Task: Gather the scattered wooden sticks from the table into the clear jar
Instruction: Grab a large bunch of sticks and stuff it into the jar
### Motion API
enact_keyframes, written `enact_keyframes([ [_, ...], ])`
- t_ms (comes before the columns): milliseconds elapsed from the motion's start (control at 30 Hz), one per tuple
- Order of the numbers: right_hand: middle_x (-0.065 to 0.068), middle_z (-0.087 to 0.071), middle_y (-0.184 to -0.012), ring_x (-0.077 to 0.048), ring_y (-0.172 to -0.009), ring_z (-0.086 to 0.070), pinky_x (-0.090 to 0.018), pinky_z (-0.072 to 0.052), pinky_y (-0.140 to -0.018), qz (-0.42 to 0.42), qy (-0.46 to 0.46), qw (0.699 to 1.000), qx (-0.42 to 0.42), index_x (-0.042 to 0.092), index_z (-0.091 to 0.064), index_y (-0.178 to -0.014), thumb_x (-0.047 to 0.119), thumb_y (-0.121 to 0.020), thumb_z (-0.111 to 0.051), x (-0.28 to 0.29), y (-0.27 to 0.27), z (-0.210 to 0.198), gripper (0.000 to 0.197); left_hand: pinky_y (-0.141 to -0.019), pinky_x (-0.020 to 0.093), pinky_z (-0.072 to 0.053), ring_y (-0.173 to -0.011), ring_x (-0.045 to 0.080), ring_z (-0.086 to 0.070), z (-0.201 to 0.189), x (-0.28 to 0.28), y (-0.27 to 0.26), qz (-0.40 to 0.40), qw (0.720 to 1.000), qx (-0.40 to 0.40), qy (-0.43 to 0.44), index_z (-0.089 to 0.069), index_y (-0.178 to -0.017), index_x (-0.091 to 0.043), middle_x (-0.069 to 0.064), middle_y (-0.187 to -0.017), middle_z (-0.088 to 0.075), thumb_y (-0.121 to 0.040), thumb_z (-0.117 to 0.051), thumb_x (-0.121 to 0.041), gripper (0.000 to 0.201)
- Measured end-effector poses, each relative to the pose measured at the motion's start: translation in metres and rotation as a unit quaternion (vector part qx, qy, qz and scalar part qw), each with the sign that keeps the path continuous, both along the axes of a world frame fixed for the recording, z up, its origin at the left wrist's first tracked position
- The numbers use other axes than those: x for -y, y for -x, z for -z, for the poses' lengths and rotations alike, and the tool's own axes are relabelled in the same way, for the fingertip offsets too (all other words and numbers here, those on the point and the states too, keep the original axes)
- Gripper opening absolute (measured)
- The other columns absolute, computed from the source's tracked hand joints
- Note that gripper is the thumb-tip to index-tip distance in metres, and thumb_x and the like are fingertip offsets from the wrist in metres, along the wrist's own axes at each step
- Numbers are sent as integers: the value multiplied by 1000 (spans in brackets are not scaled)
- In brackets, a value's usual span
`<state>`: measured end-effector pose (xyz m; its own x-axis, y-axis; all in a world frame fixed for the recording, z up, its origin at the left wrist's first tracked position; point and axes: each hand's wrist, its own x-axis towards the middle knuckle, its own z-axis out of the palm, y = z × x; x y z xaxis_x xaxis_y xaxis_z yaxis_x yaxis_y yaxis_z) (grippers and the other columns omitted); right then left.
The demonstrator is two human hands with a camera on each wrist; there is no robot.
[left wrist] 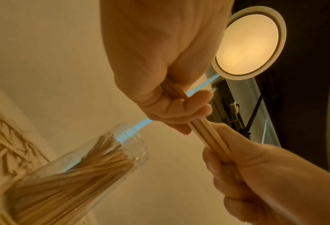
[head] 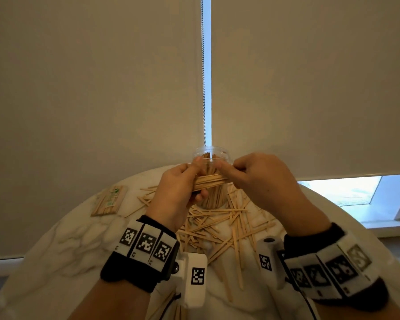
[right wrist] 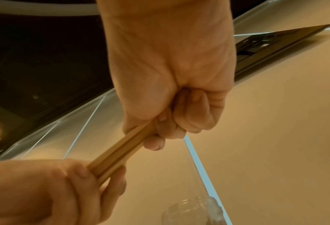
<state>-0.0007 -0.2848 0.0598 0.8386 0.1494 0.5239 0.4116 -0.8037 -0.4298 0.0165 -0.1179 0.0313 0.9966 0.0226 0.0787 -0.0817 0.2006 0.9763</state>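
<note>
While loose sticks (head: 219, 225) litter the worktop (head: 62, 241), you square a bundle (head: 209, 181).
Your left hand (head: 178, 192) and right hand (head: 259, 179) grip its ends just before the part-filled jar (head: 209, 153); next, upend and drop it in.

Dim, warm indoor lighting throughout; in the head view, cool daylight enters through the gap between the roller blinds (head: 207, 72) and the uncovered window strip (head: 356, 192) at lower right. The left wrist view shows a glowing round ceiling lamp (left wrist: 249, 45). Wrist views are soft, with wide-angle bending at the edges.
</note>
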Motion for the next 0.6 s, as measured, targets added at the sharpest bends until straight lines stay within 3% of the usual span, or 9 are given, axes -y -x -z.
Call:
enact_keyframes([
  [133,9,-49,-36,-6,-39,-44,-28,-37,-52,70,-60,996,-19,20,-63,-54,58,-94,-51,26,-10,-2,57,-51,22,-52,-61,15,-64,8,-16,-11,-40,998,-31,35,-65,-94,-7,9,-80,-72,-98,-57,-42,36],
  [267,5,-49,-41,-11,-43,-46,-29,-35,-53,128,-90,987,21,18,-68,-60,56,-94,-53,42,-36,-13,53,-70,26,-57,-79,14,-67,24,-24,-28,-97,993,-26,-63,-64,-109,-9,11,-104,-72,-92,-70,-25,24],
  [367,-1,-56,-49,-16,-48,-50,-34,-44,-56,143,-33,988,45,16,-70,-65,54,-94,-54,32,-74,-27,51,-90,36,-55,-105,16,-62,23,-19,-51,-63,985,-24,-157,-47,-135,-16,5,-125,-61,-78,-84,-31,70],
  [433,-5,-61,-55,-21,-53,-57,-37,-51,-60,137,43,989,41,14,-70,-66,53,-94,-56,19,-101,-36,49,-105,38,-44,-122,19,-53,18,-13,-69,-36,975,-6,-218,-26,-152,-18,4,-139,-51,-71,-88,-35,103],
  [533,-2,-59,-55,-18,-55,-57,-28,-45,-54,86,189,978,10,11,-70,-65,50,-92,-61,0,-129,-45,47,-107,27,-35,-130,14,-47,12,2,-91,2,969,18,-247,1,-157,-8,2,-142,-51,-70,-90,-33,129],
  [567,2,-57,-53,-13,-52,-54,-26,-39,-51,58,230,971,-9,11,-70,-65,49,-92,-62,-5,-135,-47,47,-106,25,-38,-130,15,-49,11,5,-96,12,968,22,-251,2,-156,-5,1,-139,-54,-69,-90,-33,130],
  [600,5,-56,-52,-9,-50,-51,-24,-35,-50,34,267,963,-28,12,-71,-65,49,-92,-62,-9,-140,-49,47,-98,19,-45,-126,14,-52,13,8,-100,16,966,27,-257,-5,-154,-5,-2,-133,-55,-70,-90,-32,123],
])
